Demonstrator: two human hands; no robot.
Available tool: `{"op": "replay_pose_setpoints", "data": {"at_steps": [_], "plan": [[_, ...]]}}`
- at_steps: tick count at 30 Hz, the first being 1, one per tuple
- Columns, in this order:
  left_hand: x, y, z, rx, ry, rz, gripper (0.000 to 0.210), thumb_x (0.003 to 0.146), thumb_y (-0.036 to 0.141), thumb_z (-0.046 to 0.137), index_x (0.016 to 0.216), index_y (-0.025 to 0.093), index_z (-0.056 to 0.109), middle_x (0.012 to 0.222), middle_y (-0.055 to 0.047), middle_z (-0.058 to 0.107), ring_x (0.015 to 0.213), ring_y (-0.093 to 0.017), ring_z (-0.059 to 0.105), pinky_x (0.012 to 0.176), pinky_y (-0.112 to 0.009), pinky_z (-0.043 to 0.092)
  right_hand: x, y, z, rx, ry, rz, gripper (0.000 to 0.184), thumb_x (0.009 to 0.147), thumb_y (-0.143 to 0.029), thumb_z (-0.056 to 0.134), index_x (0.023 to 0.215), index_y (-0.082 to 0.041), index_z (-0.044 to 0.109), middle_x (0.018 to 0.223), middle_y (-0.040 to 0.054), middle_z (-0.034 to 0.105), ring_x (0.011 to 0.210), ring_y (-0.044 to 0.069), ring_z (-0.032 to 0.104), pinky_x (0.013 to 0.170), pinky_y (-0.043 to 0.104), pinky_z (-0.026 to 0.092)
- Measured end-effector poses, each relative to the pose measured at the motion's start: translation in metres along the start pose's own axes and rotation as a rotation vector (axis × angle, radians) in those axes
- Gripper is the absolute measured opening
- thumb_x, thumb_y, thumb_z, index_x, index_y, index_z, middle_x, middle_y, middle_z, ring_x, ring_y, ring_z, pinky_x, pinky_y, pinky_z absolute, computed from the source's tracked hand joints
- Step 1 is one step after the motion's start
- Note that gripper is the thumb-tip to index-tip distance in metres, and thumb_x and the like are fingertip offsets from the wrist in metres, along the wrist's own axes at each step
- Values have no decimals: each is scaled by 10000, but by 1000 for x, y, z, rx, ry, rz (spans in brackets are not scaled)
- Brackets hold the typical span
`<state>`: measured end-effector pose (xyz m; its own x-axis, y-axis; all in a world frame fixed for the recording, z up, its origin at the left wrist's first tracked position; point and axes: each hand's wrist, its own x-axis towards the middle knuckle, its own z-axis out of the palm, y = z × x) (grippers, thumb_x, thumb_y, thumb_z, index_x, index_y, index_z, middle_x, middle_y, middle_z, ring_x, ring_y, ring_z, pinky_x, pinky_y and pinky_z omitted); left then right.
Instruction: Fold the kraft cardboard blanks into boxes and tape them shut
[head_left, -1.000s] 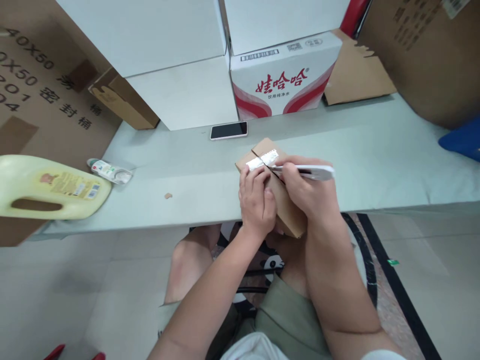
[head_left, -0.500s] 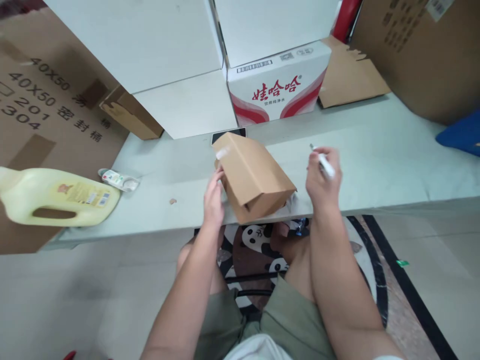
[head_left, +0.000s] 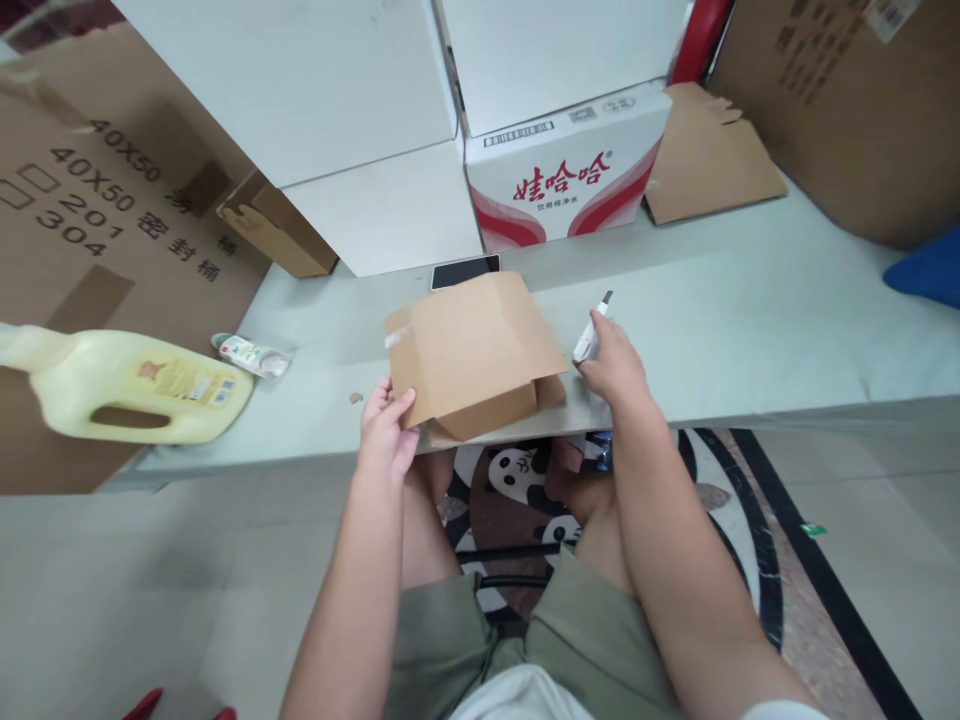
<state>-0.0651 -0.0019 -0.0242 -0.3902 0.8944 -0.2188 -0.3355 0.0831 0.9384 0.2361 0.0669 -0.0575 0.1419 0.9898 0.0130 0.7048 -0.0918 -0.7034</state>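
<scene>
A small brown cardboard box (head_left: 472, 335) rests at the table's front edge, its broad side facing up and its flaps loose. My left hand (head_left: 384, 432) grips the box's left flap, thumb on top and fingers beneath. To the right of the box, my right hand (head_left: 621, 368) is closed around a white utility knife (head_left: 587, 342). The knife's tip points up and away from me, and it is apart from the box. Behind the box lies a dark-screened phone (head_left: 466, 271), partly covered by it.
A yellow jug (head_left: 135, 385) and a small clear-and-white packet (head_left: 251, 355) lie at the left. White cartons and a red-and-white water carton (head_left: 566, 180) line the back. A flattened cardboard piece (head_left: 712, 160) leans at back right, near a blue object (head_left: 926, 270).
The box has turned and tipped down, showing its broad side. My left hand has moved left and down onto its flap. My right hand has swung the knife leftward, closer to the box.
</scene>
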Motion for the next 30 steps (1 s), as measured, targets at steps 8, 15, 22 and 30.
{"op": "replay_pose_setpoints", "data": {"at_steps": [8, 15, 22, 30], "plan": [[5, -10, -18, -44, -8, 42, 364, 616, 371, 847, 906, 195, 714, 987, -52, 765, 911, -185, 695, 744, -256, 548, -14, -17, -5, -195, -414, -143, 931, 697, -352, 785, 1550, -240, 429, 1711, 142, 175, 1571, 482, 14, 1226, 702, 63], [0, -47, -39, 168, -49, 149, 718, 459, 543, 944, 1038, 192, 705, 1095, -114, 760, 1126, -290, 686, 985, -376, 542, -25, -36, 11, 134, -476, -384, 664, 740, -390, 757, 1366, -230, 606, 1450, 125, 594, 1451, 359, 431, 1260, 610, 105], [-5, -24, -15, 311, 105, 270, 575, 504, 514, 935, 872, 181, 643, 918, -72, 739, 972, -231, 702, 890, -325, 549, -27, -45, 19, 349, -152, -208, 495, 664, -415, 783, 1077, -178, 650, 1061, 127, 716, 964, 291, 650, 824, 413, 519], [-13, -14, -33, 184, 33, 208, 306, 619, 437, 773, 751, 188, 653, 685, 3, 636, 603, -140, 573, 543, -236, 446, -31, -53, 24, 810, 0, -85, 316, 833, -507, 568, 887, -205, 646, 818, 45, 694, 860, 218, 659, 785, 340, 509]]}}
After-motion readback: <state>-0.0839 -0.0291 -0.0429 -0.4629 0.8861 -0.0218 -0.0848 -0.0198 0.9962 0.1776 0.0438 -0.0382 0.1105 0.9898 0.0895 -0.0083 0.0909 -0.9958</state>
